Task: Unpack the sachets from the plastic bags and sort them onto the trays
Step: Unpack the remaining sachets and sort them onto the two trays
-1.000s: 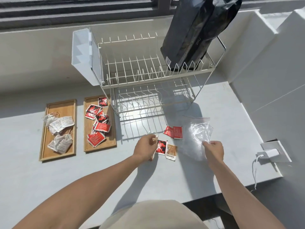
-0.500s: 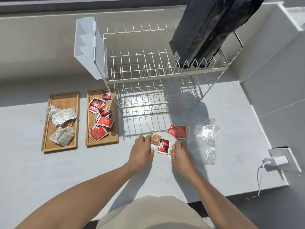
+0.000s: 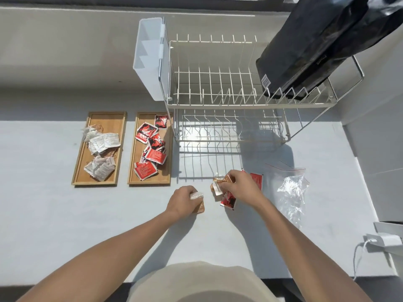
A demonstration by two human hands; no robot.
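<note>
Sachets split three ways. White sachets (image 3: 99, 153) piled on left wooden tray (image 3: 79, 168), red sachets (image 3: 151, 150) piled on right wooden tray (image 3: 166, 171); both trays sit side by side toward the tabletop's (image 3: 54, 214) left edge, just left of the dish rack (image 3: 229, 99).

Rest of the sachets are loose mid-tabletop, in front of the rack:
- left hand (image 3: 184, 202) closed on a brown sachet (image 3: 200, 208), fingers curled over it, low to the tabletop. Contact with the surface unclear.
- right hand (image 3: 238, 186) pinched shut on a small bunch of brown sachets (image 3: 220, 182), lifted slightly. Count probably two, too crumpled to confirm.
- one red-and-black sachet (image 3: 229, 200) flat on the tabletop, partly under the right hand.
- flat red sachet (image 3: 256, 179) just behind the right hand, mostly hidden by it.

Clear plastic bag (image 3: 291, 188) lies crumpled on the tabletop right of the right hand, untouched, near the right edge.

Black bag (image 3: 309, 51) stands tilted in the rack's upper tier, right end. White plastic caddy (image 3: 150, 59) hangs on the rack's left end. White charger (image 3: 383, 241) and cable at the tabletop's near right corner.
</note>
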